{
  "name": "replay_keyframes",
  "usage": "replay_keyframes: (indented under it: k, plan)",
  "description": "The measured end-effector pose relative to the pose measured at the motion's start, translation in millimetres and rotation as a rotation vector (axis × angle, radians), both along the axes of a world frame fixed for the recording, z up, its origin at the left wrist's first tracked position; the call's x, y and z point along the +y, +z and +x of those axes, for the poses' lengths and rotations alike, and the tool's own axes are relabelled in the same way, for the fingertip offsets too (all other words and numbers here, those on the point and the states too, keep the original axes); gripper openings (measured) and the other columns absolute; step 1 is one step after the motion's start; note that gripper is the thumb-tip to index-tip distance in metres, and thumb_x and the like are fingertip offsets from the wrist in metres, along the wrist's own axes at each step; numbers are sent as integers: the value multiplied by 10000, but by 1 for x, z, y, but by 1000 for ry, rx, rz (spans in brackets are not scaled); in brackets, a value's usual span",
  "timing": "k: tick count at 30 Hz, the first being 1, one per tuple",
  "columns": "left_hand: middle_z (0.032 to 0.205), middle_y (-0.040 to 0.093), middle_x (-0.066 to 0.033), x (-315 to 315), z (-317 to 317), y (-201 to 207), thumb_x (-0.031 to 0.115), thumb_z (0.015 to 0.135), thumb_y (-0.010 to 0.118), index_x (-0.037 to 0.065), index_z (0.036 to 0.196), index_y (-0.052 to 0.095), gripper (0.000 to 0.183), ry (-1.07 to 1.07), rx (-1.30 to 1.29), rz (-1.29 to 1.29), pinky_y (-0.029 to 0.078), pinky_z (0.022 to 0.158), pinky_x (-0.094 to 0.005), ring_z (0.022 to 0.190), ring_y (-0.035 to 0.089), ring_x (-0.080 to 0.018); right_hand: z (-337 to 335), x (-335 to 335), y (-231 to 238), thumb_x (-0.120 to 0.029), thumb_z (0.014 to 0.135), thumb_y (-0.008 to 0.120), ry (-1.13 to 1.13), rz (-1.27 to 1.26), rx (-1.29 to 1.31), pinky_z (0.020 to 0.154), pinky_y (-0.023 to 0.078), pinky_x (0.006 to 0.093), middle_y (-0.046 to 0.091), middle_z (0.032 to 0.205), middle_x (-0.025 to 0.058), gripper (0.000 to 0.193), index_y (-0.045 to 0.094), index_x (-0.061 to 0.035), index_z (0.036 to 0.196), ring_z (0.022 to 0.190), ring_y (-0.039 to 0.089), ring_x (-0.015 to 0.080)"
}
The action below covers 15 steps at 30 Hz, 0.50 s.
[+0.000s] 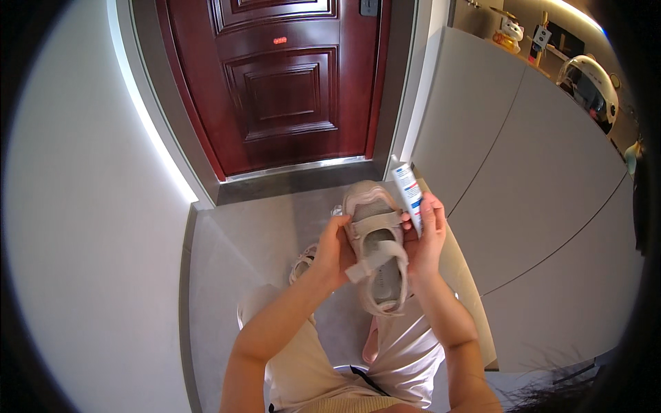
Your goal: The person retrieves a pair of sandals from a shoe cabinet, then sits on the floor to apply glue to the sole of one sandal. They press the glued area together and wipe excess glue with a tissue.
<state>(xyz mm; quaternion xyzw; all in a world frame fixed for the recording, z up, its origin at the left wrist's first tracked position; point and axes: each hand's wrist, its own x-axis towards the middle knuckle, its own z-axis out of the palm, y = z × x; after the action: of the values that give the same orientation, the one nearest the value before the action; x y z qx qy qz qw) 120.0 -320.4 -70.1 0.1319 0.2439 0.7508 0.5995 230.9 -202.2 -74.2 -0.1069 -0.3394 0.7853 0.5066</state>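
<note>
Left hand: closed on the left edge of the shoe, thumb near the forward strap; the other fingers are mostly hidden.
Right hand: pinching the tube between thumb and fingers, against the shoe's right side.
Shoe: pale pinkish-beige, between both hands, sole away from the wearer's eyes, toe pointing up toward the door, heel below the grip.
Rear strap: unfastened, its end projecting left past the shoe's edge, just below the left hand's grip; slightly blurred.
Tube: white with blue and red print, slanting up and left out of the right hand.
Second shoe: on the floor, left of and below the grip, partly hidden by the left arm.
Door: dark red, panelled, beyond the grip.
Cabinet: grey, right of the grip.
</note>
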Motion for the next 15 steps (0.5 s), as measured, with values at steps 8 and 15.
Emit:
replay_keyframes:
  k: [8, 15]
  plan:
    - [1379, 493, -104, 10, 12, -13, 414, 1014, 390, 92, 1406, 384, 506, -80, 85, 126, 408, 1058, -425, 1225, 521, -245, 3, 6, 0, -224, 968, 576, -38, 50, 3, 595, 433, 223, 593, 811, 39, 239, 509, -80, 1147, 670, 556, 101]
    - [1155, 621, -90, 13, 16, -13, 342, 984, 514, 47, 1299, 493, 432, 76, 107, 26, 525, 882, -361, 1035, 621, -202, 4, 11, -4, -225, 960, 582, 43, 87, 14, 573, 418, 214, 588, 839, 31, 270, 486, -95, 1176, 682, 561, 101]
